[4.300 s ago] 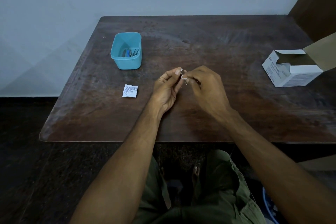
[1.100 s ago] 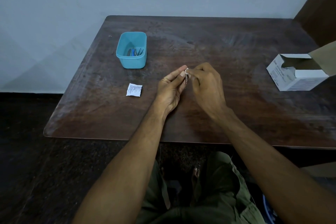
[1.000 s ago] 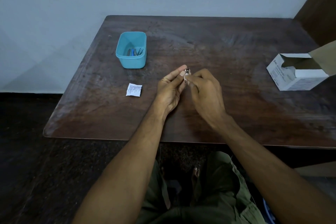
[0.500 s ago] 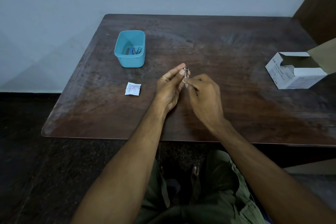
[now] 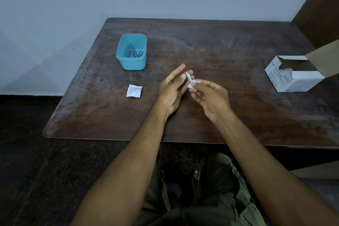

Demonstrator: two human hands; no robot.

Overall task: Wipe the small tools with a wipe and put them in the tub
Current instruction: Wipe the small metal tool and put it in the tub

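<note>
The nail clipper (image 5: 188, 77) stood nearly on end in your left hand (image 5: 171, 91), its long axis running from the shiny head at the top, pointing away from you toward the far side of the table (image 5: 220, 46), down and slightly right to the end that met the wipe (image 5: 192, 86). Your left hand held it between the thumb and the middle fingers, while the forefinger stretched out straight past it, free of the metal. The palm faced right and a little upward, wrist raised off the wood.

Your right hand (image 5: 209, 97) pinched the small white wipe between thumb and forefinger, folded against the lower end of the clipper (whether it wrapped the metal or only touched it, I could not tell). The other fingers curled loosely underneath, and the back of that hand faced you.

As for writing: the white sachet (image 5: 134, 90) lying flat on the table to the left of your hands carried lines of small print, too fine to read. The white cardboard box (image 5: 291, 77) near the right edge, flap open, showed a round logo and some text on its side, also too small to make out.

The blue tub (image 5: 131, 52) sat well apart from your hands, toward the far left, with several thin tools (image 5: 134, 53) lying in its bottom, one of them blue.
</note>
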